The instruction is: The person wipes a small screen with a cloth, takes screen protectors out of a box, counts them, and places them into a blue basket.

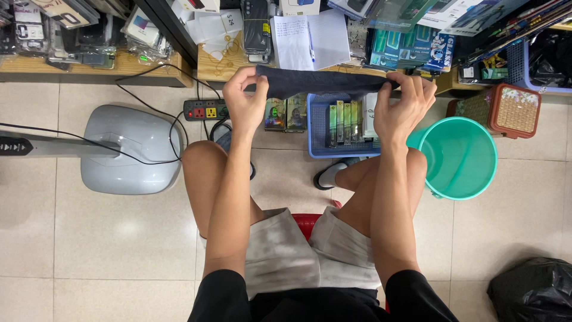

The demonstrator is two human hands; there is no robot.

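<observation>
Closest to the camera are the person's black sleeves (226, 295) and pale grey shorts (298, 253), with a bit of a red stool (307, 223) showing between the thighs. Both bare forearms run up and away from the body over the knees.

At the end of them, the left hand (245, 98) and the right hand (405, 107) are raised above the floor, each pinched shut on one end of a dark cloth (325, 82). The cloth is pulled out flat between them, roughly level, as a narrow band, its edge tucked under the thumbs and fingertips. It hangs in the air in front of the low shelf, above the blue basket.

It looks like a thin, soft fabric: light, limp, with no stiffness of its own, so it keeps its shape only while both ends are held taut. It should not be fragile or slippery; a pinch at the two ends or corners, as here, seems the sensible hold, since a grip in the middle would probably let it bunch and droop.

On the tiled floor (119, 238) beyond the knees stand a blue basket (319, 140) of small packs, a teal bucket (462, 158) to the right, a grey fan base (131, 149) to the left, and a power strip (205, 110) with black cables. A black bag (533, 289) lies at the lower right. Farthest off, a wooden shelf (217, 65) carries packaged goods and an open notebook (310, 39).
</observation>
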